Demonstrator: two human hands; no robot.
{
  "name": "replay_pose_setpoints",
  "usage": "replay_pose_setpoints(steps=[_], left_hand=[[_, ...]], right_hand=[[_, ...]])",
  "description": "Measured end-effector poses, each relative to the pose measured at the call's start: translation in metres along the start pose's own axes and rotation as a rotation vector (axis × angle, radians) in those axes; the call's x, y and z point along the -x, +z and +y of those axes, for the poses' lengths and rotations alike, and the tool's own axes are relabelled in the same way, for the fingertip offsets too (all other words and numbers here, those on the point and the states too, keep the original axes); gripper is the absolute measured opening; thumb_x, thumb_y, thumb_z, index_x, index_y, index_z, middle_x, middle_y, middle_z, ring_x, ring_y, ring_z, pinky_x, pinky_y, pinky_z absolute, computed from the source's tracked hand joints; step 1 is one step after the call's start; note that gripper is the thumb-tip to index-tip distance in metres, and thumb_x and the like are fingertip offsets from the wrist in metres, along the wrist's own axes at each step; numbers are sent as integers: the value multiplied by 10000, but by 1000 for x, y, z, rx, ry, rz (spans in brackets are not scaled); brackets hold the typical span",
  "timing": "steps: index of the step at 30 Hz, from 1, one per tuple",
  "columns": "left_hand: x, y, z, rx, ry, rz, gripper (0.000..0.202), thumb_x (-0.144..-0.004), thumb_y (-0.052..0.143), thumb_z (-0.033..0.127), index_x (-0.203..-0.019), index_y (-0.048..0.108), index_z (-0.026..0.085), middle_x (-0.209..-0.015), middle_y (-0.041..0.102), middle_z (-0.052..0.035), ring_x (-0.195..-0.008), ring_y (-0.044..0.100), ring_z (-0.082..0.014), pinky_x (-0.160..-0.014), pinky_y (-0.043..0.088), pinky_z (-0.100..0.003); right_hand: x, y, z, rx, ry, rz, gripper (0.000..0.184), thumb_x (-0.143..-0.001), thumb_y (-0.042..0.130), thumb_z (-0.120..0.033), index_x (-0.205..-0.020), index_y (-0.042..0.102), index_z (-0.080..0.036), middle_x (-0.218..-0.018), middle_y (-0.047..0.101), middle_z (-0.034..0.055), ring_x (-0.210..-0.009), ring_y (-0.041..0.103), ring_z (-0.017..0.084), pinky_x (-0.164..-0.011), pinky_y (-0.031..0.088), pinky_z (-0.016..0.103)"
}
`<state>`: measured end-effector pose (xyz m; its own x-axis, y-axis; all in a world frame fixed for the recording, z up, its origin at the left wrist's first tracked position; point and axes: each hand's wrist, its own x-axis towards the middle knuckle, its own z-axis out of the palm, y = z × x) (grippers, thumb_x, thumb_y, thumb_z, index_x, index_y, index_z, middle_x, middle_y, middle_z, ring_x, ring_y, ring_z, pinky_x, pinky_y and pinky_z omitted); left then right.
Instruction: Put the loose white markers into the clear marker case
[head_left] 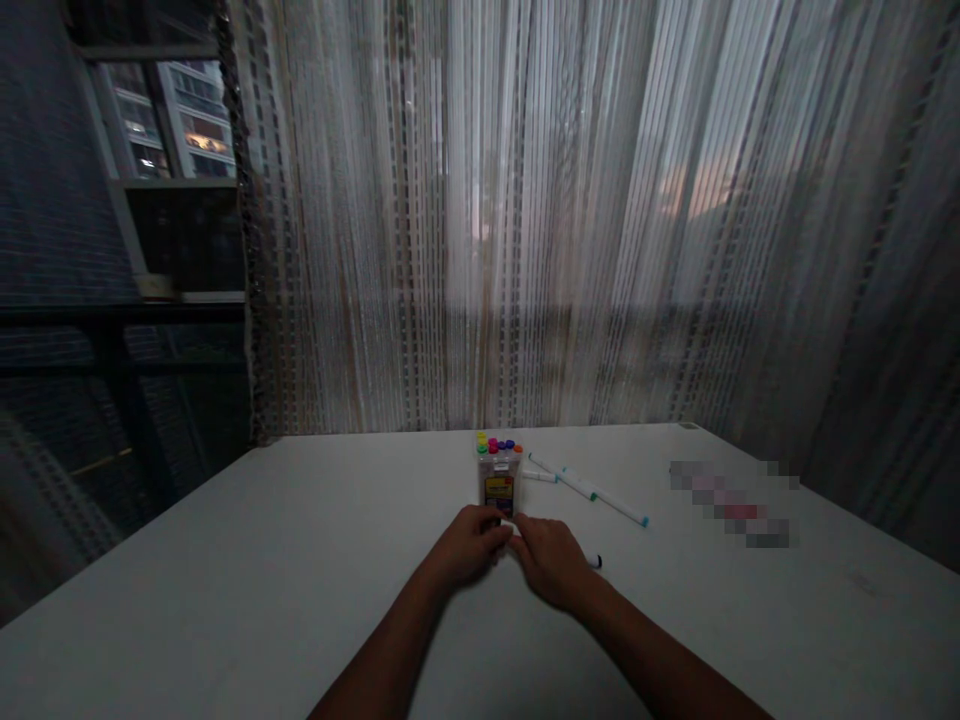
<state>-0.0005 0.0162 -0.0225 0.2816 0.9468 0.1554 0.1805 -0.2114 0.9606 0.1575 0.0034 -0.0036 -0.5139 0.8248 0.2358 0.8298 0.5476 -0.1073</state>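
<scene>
My left hand [471, 543] and my right hand [550, 560] meet in the middle of a white table [262, 560], fingers curled together around a small white marker. Its dark end [594, 561] pokes out to the right of my right hand. Just beyond my fingertips stands a clear pack of markers [499, 472] with coloured caps showing at its top. Two loose white markers [592, 492] with green and blue tips lie right of the pack.
A striped sheer curtain [570, 220] hangs directly behind the table's far edge. A dark window [157, 130] with lit buildings outside is at the left. A blurred-out flat object [731, 503] lies on the table at the right.
</scene>
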Motion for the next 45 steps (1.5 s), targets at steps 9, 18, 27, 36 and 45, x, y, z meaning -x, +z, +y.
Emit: replay_pose_setpoints(steps=[9,18,27,36,45], left_hand=[[2,-1,7,-56,4,-38,338,-748,522,433,-653,587,116,-506,503,26,-461,420,-90,-461,299,-224],[3,0,9,-70,-15,-46,350,-755,497,448,-612,553,134,-476,479,37,-425,379,-81,-442,276,-224],[4,0,9,-92,16,-79,335,-741,521,438,-646,574,121,-521,494,26,-484,417,-92,-484,302,-230],[2,0,7,-89,20,-94,321,-736,531,428,-641,568,123,-527,491,24,-484,420,-93,-478,296,-228],[3,1,7,-74,-3,-71,351,-739,531,463,-666,575,123,-517,493,28,-470,419,-87,-469,297,-223]], right_hand=[[0,-4,-3,48,30,19,365,-917,306,-377,-1019,574,-150,-880,684,124,-839,626,237,-678,372,303],[1,-8,-5,81,63,26,434,-877,334,-462,-923,640,-158,-851,690,133,-806,634,252,-670,387,319],[1,-8,-8,104,83,23,431,-844,365,-441,-885,671,-140,-825,697,139,-780,641,241,-669,397,308],[2,-11,-9,106,69,14,431,-853,353,-421,-908,670,-134,-839,698,150,-795,641,251,-687,407,324],[2,-12,-10,112,77,22,415,-843,363,-404,-888,670,-128,-832,697,157,-781,643,263,-670,412,331]])
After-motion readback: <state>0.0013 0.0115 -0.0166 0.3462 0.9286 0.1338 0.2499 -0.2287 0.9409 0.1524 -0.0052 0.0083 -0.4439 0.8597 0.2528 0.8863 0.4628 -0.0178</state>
